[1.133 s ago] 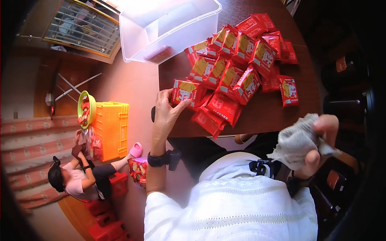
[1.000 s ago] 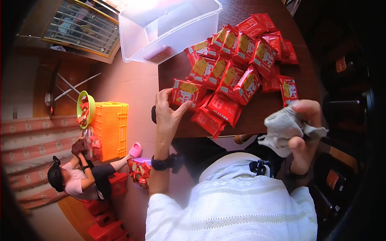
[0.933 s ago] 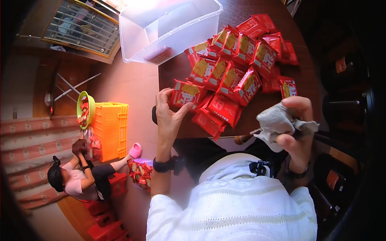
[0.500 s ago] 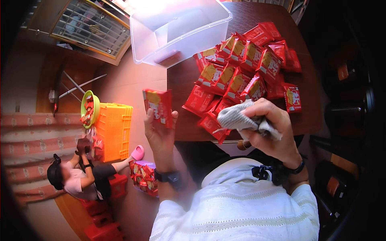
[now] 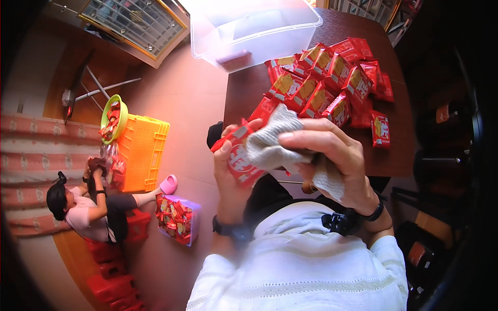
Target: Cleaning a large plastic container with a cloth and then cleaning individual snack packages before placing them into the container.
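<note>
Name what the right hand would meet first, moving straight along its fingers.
The red packet in the left hand, probably, just past the grey cloth the right hand holds; depth is unclear.

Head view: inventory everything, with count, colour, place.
Held packet: one, red, centre
Cloth: one, pale grey, centre
Table: one, dark brown, ahead
Piled packets: many, red, on table
Bin: one, clear, table's far left
Crate: one, orange, left
Bowl: one, green, by crate
Tub: one, lilac, floor
Other packets: many, red, bowl, tub
Stools: several, red, lower left
Co-worker: one, pink top, seated left
Framed panel: one, gold, upper left
Curtain: one, pink, far left
Left hand: one, bare, gripping held packet
Right hand: one, bare, gripping cloth
Wristbands: two, black, wrists
Top: one, white, torso
</note>
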Tool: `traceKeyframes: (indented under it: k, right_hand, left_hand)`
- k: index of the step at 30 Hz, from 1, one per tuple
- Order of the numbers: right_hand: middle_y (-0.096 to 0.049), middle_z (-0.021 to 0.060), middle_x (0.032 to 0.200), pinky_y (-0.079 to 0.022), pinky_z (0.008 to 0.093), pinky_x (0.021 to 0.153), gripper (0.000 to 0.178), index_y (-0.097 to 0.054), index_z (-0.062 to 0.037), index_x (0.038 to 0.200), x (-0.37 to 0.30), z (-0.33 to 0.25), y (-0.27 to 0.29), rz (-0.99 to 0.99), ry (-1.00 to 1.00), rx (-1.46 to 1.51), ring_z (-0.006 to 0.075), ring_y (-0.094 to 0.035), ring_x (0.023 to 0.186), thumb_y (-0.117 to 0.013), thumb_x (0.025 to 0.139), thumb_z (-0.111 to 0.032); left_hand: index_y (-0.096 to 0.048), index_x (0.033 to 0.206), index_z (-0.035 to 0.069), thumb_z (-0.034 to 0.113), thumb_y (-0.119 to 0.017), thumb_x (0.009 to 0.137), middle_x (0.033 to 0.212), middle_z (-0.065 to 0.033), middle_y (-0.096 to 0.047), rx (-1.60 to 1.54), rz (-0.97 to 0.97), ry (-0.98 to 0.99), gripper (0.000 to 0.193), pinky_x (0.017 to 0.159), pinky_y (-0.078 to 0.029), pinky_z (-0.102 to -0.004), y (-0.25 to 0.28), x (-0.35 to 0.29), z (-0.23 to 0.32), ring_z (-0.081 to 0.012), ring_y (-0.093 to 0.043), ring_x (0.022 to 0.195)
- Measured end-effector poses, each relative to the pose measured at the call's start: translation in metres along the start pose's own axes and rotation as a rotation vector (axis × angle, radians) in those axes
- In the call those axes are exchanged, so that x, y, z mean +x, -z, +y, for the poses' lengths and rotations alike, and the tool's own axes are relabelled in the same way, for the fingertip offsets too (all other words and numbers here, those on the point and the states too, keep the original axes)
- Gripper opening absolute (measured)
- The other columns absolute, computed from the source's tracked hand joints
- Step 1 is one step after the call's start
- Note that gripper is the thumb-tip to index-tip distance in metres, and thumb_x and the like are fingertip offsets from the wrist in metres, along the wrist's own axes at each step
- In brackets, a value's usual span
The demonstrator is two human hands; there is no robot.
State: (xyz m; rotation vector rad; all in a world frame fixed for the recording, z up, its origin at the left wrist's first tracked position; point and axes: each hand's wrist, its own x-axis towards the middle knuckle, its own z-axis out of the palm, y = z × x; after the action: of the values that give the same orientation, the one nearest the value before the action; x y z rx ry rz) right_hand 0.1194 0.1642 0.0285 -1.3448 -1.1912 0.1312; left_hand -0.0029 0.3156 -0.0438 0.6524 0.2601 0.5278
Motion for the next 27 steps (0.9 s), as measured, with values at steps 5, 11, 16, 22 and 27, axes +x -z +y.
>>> traceKeyframes:
  k: [5, 11, 16, 22, 27]
  right_hand:
    - [-0.056, 0.0176, 0.125, -0.041, 0.0445, 0.102, 0.048, -0.055, -0.0045, 0.128, -0.002, 0.036, -0.040, -0.139, 0.094, -0.216, 0.0335, -0.053, 0.118, -0.066, 0.080, -0.006]
    - [-0.057, 0.0143, 0.123, -0.042, 0.0414, 0.102, 0.043, -0.058, -0.0029, 0.125, -0.018, 0.037, -0.076, -0.214, 0.203, -0.235, 0.0305, -0.052, 0.120, -0.059, 0.082, -0.008]
    - [-0.058, 0.0092, 0.118, -0.043, 0.0404, 0.102, 0.036, -0.062, -0.0026, 0.114, -0.029, 0.035, -0.088, -0.370, 0.322, -0.215, 0.0268, -0.053, 0.118, -0.060, 0.078, -0.007]
    - [-0.060, 0.0088, 0.116, -0.045, 0.0413, 0.099, 0.032, -0.066, -0.0046, 0.109, -0.013, 0.033, -0.108, -0.493, 0.361, -0.092, 0.0248, -0.056, 0.116, -0.064, 0.077, -0.008]
    - [-0.058, 0.0108, 0.121, -0.045, 0.0418, 0.099, 0.034, -0.064, -0.0056, 0.114, 0.013, 0.031, -0.134, -0.548, 0.172, -0.155, 0.0263, -0.055, 0.116, -0.059, 0.080, -0.006]
  left_hand:
    - [-0.041, 0.137, 0.005, 0.069, -0.027, 0.093, 0.127, -0.0113, -0.056, -0.225, -0.048, 0.118, 0.079, 0.096, -0.049, -0.0391, -0.013, -0.015, -0.007, -0.0233, -0.057, 0.115]
    - [-0.042, 0.138, 0.004, 0.065, -0.028, 0.095, 0.130, -0.0149, -0.053, -0.025, 0.115, 0.001, 0.075, 0.099, -0.045, -0.0380, -0.005, -0.009, 0.010, -0.0253, -0.055, 0.117]
    - [-0.043, 0.135, 0.003, 0.066, -0.027, 0.095, 0.132, -0.0266, -0.048, -0.199, 0.066, -0.062, 0.076, 0.098, -0.047, -0.0429, 0.007, -0.005, 0.033, -0.0351, -0.051, 0.121]
    - [-0.040, 0.141, 0.009, 0.066, -0.028, 0.094, 0.140, -0.0281, -0.040, -0.553, -0.089, 0.022, 0.075, 0.099, -0.045, -0.0554, 0.039, -0.004, 0.036, -0.0392, -0.044, 0.128]
    - [-0.037, 0.143, 0.010, 0.068, -0.029, 0.093, 0.141, -0.0257, -0.040, -0.462, -0.014, 0.004, 0.077, 0.101, -0.042, -0.0559, 0.042, -0.013, 0.043, -0.0402, -0.045, 0.127]
